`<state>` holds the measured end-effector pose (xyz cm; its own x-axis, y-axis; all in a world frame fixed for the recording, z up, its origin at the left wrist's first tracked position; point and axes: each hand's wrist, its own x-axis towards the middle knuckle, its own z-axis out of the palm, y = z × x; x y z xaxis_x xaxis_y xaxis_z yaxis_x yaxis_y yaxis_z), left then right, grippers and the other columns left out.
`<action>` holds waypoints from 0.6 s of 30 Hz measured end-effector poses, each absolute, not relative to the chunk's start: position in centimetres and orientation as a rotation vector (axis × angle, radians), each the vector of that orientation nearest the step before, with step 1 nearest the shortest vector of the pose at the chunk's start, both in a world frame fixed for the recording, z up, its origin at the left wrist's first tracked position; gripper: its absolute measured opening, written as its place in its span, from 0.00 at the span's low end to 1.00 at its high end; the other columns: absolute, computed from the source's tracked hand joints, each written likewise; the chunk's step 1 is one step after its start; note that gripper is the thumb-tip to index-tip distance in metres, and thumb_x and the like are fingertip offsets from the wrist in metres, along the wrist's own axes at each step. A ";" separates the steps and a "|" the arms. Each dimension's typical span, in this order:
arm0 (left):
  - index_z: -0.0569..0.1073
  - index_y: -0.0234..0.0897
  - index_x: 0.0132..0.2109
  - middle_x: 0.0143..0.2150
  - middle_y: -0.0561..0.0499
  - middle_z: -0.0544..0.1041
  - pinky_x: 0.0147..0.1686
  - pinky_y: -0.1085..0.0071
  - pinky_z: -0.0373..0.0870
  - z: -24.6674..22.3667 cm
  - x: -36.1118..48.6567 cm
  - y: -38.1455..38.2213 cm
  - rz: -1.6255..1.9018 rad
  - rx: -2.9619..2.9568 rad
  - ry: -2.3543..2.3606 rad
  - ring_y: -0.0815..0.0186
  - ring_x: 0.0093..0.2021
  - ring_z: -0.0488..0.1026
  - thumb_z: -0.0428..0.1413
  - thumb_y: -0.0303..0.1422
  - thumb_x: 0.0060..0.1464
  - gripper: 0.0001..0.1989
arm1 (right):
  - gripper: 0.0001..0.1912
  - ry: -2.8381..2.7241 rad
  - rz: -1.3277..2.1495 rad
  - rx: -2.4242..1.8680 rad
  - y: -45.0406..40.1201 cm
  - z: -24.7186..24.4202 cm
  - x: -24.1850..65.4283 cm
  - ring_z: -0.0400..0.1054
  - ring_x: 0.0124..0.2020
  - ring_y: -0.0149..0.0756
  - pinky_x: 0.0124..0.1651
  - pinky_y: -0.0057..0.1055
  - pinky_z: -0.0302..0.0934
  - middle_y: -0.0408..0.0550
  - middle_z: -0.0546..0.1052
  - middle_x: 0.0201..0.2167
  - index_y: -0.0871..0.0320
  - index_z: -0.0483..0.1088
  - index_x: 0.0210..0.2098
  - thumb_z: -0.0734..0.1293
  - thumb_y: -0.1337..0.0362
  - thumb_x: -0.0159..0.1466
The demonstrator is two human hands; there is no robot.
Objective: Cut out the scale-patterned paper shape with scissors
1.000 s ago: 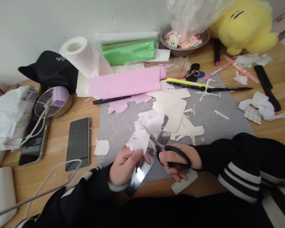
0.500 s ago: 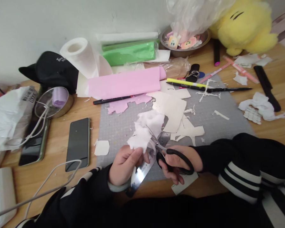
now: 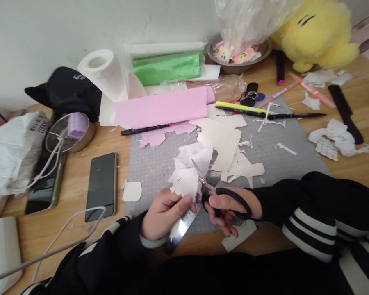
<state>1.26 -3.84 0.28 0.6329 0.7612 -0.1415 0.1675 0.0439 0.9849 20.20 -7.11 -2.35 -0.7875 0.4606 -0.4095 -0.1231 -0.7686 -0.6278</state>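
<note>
Above the mat's near edge, left hand pinches white paper; half-curled right hand, holding scissors, best angles blades off fingertips.

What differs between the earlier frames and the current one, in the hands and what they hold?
The scissors in the right hand have shifted slightly to the right. The left hand's fingertips and the jagged white piece they pinch have also moved slightly right. Nothing was newly grasped or released; the smartphone and pink sheet stayed put.

A dark phone lies beside the mat.
</note>
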 end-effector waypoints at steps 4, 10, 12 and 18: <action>0.74 0.34 0.23 0.17 0.52 0.68 0.22 0.74 0.57 0.2 1.2 -3.8 0.584 1.474 0.748 0.71 0.19 0.61 0.53 0.45 0.53 0.20 | 0.31 -0.835 2.570 -0.812 -7.1 -2.2 20.3 0.63 0.14 0.25 0.13 0.20 0.60 0.37 0.63 0.14 0.62 0.58 0.25 0.66 0.37 0.47; 0.72 0.33 0.23 0.12 0.58 0.52 0.18 0.72 0.49 -0.2 1.2 -4.2 0.594 1.329 0.695 0.73 0.14 0.48 0.41 0.55 0.54 0.32 | 0.30 -0.870 2.557 -0.796 -7.2 -2.3 20.3 0.64 0.15 0.25 0.14 0.19 0.61 0.37 0.62 0.14 0.63 0.58 0.23 0.65 0.39 0.48; 0.71 0.32 0.22 0.12 0.58 0.52 0.18 0.71 0.47 -0.3 1.3 -4.3 0.580 1.298 0.733 0.73 0.14 0.47 0.36 0.55 0.55 0.35 | 0.30 -0.887 2.563 -0.780 -7.3 -2.5 20.3 0.64 0.15 0.25 0.14 0.19 0.61 0.37 0.62 0.14 0.63 0.59 0.23 0.65 0.39 0.49; 0.70 0.34 0.20 0.12 0.58 0.52 0.19 0.71 0.49 -0.8 0.9 -4.0 0.510 1.299 0.845 0.73 0.15 0.47 0.38 0.50 0.58 0.32 | 0.29 -0.881 2.593 -0.785 -7.1 -2.6 20.2 0.64 0.14 0.25 0.14 0.20 0.61 0.36 0.63 0.14 0.63 0.60 0.23 0.66 0.40 0.48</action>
<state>0.86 -4.03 -0.84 0.6116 0.7495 -0.2534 0.1256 0.2243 0.9664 20.21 -7.08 -2.64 -0.8087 0.4295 -0.4020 -0.0959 -0.7704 -0.6303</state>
